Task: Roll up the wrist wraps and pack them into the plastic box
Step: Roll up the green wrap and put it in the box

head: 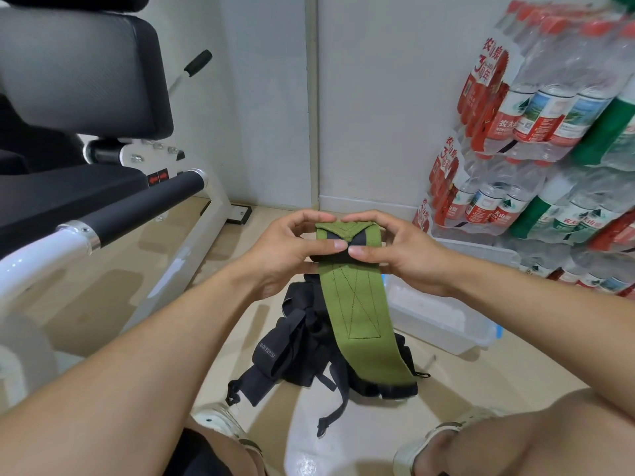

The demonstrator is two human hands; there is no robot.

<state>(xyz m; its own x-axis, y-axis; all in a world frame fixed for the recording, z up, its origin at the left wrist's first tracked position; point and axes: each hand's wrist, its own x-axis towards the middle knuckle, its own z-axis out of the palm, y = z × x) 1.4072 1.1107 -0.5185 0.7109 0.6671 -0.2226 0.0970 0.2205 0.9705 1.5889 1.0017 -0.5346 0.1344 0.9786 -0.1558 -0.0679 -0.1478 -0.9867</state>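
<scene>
You get bright, even indoor light; soft glare on the floor (305,465) below your hands, faint shadows, wide-angle bending near the edges, focus mostly sharp.

You had the green wrap (354,297) held up by its top end, which was folded over into the start of a roll, dark lining showing inside the fold. The rest hung flat and unrolled, stitched with a rectangle and crossing lines, its lower end reaching the pile below. The black wraps (299,348) lay loose and tangled on the floor, thin loops trailing toward you. The clear box (443,324) sat on the floor just right of that pile, open as far as you could tell.
</scene>
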